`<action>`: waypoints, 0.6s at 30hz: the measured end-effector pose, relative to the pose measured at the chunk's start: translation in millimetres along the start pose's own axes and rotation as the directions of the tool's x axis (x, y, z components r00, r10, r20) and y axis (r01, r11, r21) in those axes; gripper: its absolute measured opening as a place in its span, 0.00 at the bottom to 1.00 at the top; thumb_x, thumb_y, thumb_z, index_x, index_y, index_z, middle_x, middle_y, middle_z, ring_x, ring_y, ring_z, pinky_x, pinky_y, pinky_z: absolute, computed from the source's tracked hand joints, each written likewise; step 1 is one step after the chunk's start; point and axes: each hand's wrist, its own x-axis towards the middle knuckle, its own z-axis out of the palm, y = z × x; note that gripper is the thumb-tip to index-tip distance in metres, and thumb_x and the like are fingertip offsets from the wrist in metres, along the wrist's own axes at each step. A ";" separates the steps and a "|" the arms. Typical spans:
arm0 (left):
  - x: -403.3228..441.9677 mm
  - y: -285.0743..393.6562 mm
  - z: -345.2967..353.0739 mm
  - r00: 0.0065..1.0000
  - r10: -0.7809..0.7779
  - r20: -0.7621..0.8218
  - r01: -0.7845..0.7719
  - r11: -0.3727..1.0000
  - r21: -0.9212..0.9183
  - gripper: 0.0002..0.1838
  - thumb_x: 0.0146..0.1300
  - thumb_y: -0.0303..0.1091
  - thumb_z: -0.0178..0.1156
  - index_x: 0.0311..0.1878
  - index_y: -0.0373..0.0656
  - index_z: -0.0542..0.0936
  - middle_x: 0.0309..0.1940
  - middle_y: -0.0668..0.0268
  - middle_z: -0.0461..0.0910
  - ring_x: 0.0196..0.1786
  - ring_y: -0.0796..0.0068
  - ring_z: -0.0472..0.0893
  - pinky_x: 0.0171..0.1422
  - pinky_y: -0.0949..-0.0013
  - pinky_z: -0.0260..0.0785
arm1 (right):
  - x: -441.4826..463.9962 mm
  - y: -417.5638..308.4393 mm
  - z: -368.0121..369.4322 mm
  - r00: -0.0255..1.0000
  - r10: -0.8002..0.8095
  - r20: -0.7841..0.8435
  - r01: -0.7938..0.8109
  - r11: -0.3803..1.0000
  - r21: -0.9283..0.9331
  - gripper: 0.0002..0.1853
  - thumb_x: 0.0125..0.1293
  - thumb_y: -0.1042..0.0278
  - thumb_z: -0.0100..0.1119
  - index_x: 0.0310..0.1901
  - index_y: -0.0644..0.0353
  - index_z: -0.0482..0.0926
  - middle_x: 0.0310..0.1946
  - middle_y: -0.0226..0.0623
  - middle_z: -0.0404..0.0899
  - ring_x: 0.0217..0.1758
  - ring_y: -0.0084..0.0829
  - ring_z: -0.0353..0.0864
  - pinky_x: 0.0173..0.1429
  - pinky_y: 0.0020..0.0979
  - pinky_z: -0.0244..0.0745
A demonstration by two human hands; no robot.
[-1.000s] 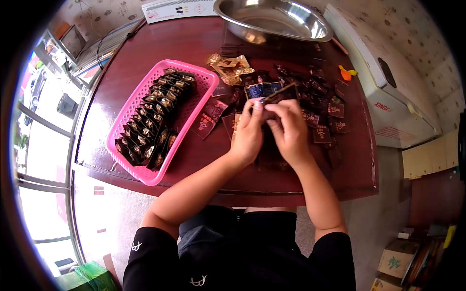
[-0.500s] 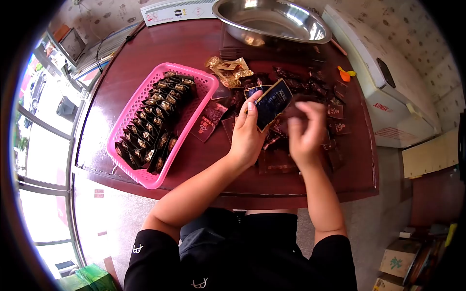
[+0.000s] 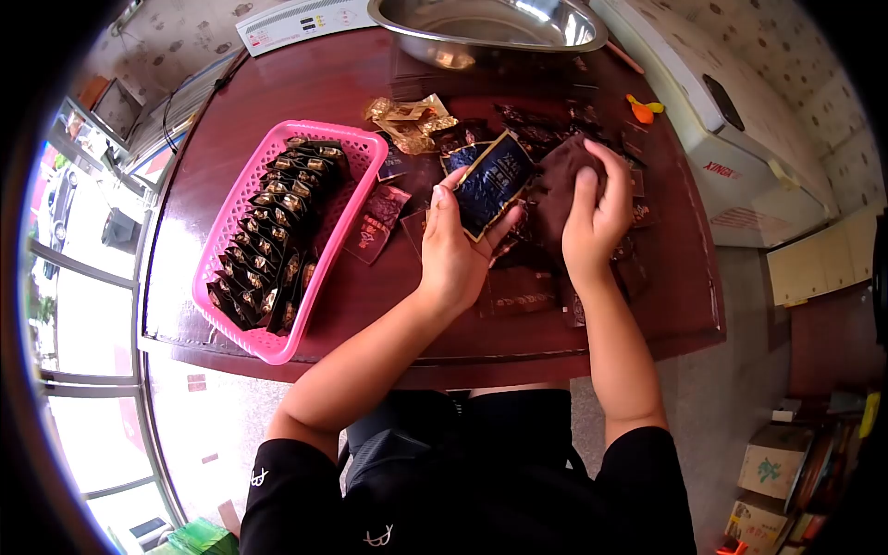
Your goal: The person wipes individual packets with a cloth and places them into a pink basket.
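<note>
My left hand holds a dark blue packet with a gold edge between its thumb and fingers, over the middle of the table. Just right of it, my right hand grips a dark maroon cloth-like item, its fingers bent round the right side. Dark wrapped pieces and maroon packets lie beneath and around both hands. Crumpled gold wrappers sit behind my left hand. To the left, a pink basket contains rows of black packets with gold contents. A red packet lies beside the basket.
A large steel basin and a white device stand at the back of the dark red table. An orange and yellow item lies at the right, near a white appliance. Cardboard boxes are on the lower right.
The blue packet came into clear view in my left hand and now faces up. My right hand moved away from the left and took hold of the maroon item. The view shifted slightly.
</note>
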 end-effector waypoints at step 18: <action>13.5 28.3 -5.7 0.995 -0.095 0.011 0.095 0.994 -0.053 0.19 0.77 0.38 0.46 0.68 0.48 0.65 0.58 0.59 0.76 0.55 0.64 0.80 0.62 0.61 0.74 | -18.1 -26.0 9.3 0.780 -0.298 0.550 0.149 0.942 0.300 0.12 0.57 0.71 0.69 0.44 0.59 0.82 0.39 0.38 0.85 0.45 0.39 0.86 0.59 0.43 0.79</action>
